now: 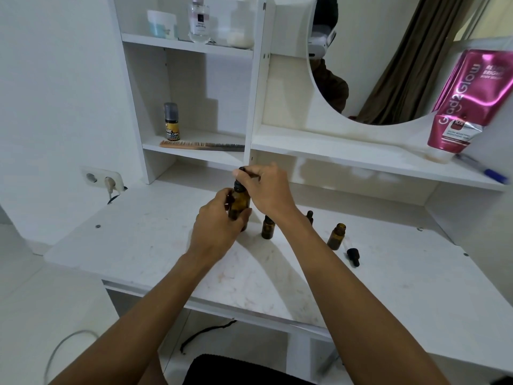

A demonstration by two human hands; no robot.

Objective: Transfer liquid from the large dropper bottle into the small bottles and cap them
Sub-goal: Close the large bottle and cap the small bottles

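The large amber dropper bottle stands on the white dresser top. My left hand grips its body from the left. My right hand pinches its black dropper cap at the bottle's neck. To the right stands a small amber bottle, with another small capped bottle partly hidden behind my right forearm. An uncapped small amber bottle stands farther right, and a loose black dropper cap lies beside it on the top.
A shelf unit at the back left holds a comb, a small spray can and several jars higher up. A pink tube leans at the right near a blue pen. A round mirror hangs behind. A wall socket sits left.
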